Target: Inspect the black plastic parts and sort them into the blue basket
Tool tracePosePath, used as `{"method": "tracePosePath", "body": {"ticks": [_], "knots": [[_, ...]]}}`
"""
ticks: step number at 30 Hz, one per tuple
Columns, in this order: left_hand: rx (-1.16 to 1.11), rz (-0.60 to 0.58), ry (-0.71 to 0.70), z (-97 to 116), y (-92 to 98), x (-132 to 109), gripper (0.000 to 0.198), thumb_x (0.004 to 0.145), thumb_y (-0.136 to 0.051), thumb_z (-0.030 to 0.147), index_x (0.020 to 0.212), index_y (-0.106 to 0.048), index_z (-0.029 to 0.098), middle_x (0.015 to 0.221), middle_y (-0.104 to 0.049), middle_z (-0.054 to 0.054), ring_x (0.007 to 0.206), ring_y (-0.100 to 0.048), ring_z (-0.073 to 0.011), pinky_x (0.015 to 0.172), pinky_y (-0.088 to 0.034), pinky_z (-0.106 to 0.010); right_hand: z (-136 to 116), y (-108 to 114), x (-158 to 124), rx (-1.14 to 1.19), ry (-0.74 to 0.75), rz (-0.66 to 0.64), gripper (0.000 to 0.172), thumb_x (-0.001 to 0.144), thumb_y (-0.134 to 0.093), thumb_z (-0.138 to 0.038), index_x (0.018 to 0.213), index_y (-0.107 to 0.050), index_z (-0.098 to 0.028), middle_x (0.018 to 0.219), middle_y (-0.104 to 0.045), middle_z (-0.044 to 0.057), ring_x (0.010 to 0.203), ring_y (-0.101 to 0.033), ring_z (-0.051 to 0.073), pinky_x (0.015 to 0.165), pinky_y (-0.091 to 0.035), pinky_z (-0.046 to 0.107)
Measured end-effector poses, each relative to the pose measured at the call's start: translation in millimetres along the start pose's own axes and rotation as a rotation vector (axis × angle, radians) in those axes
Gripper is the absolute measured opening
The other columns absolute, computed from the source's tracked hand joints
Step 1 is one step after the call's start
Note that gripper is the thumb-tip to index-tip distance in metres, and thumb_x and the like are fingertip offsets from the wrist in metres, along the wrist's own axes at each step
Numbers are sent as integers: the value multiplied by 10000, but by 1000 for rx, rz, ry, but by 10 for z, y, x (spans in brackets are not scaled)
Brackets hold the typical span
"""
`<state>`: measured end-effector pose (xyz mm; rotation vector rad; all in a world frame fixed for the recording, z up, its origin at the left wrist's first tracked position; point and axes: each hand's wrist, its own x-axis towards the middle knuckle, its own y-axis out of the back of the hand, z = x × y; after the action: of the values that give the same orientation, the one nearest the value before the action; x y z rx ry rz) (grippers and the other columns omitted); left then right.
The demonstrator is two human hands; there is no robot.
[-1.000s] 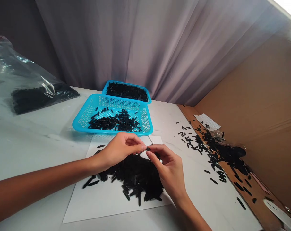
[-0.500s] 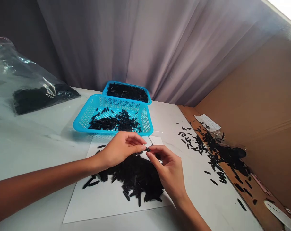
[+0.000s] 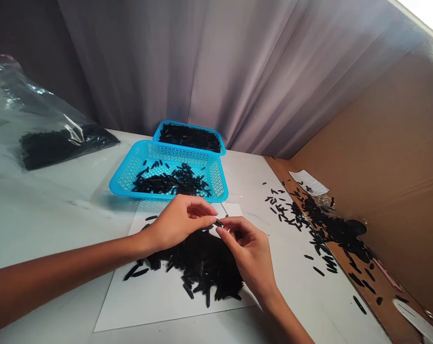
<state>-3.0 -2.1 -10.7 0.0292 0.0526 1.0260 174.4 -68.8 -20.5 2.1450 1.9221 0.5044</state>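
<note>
My left hand [image 3: 180, 223] reaches in from the left, its fingertips pinched on a short black stick [image 3: 219, 223]. My right hand [image 3: 248, 253] sits just to the right, its curled fingers and thumb against the same spot. Whether the right fingers grip the stick is hidden. Below both hands lies a heap of short black sticks [image 3: 198, 263] on a white sheet [image 3: 159, 298]. Just beyond it stands a blue perforated plastic basket [image 3: 130, 184] holding a loose layer of sticks, and a second blue basket [image 3: 189, 123] behind it is fuller.
A clear plastic bag [image 3: 66, 143] of black sticks lies at the far left of the white table [image 3: 47, 224]. Loose sticks [image 3: 284, 210] are scattered to the right, spreading onto a brown cardboard strip [image 3: 331, 229]. A cardboard wall [image 3: 381, 134] and grey curtain [image 3: 173, 62] stand behind.
My right hand has shifted slightly left, closer to the left fingertips. The left hand's pinch, the heap and the baskets look unchanged.
</note>
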Motion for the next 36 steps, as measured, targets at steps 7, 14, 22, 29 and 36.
{"method": "tracePosePath", "body": {"ticks": [7,14,22,29,36], "knots": [[-10,-16,17,0,3,4,155,798,-729,271,903,-749,159,884,-769,-45,869,-710,-195,833,-534,-307,4,8,-15,25,-4,18,140,863,-689,-332,917,-722,-207,730,-638,6,641,-521,160,572,-377,286],[13,-5,33,4,1,-9,150,791,-727,266,894,-744,158,878,-764,-50,859,-707,-195,806,-540,-307,-17,6,-14,9,3,35,132,864,-688,-329,895,-719,-205,729,-648,11,636,-534,164,556,-372,286],[1,-17,34,12,1,-9,117,794,-721,258,868,-741,169,870,-766,-42,859,-709,-193,817,-538,-309,-13,15,-17,12,6,47,122,859,-698,-326,879,-723,-208,749,-672,19,646,-540,167,563,-369,291],[55,15,-26,-18,17,13,154,802,-730,266,924,-741,172,879,-755,-39,844,-695,-181,808,-536,-299,-14,25,0,126,-51,34,147,846,-710,-349,859,-713,-203,755,-671,18,695,-556,173,613,-389,294],[54,62,-39,1,9,5,110,809,-723,231,898,-736,169,890,-755,-28,843,-694,-160,810,-539,-264,-18,17,3,120,-61,24,178,857,-693,-374,865,-716,-198,774,-682,24,716,-563,179,635,-396,298]]}}
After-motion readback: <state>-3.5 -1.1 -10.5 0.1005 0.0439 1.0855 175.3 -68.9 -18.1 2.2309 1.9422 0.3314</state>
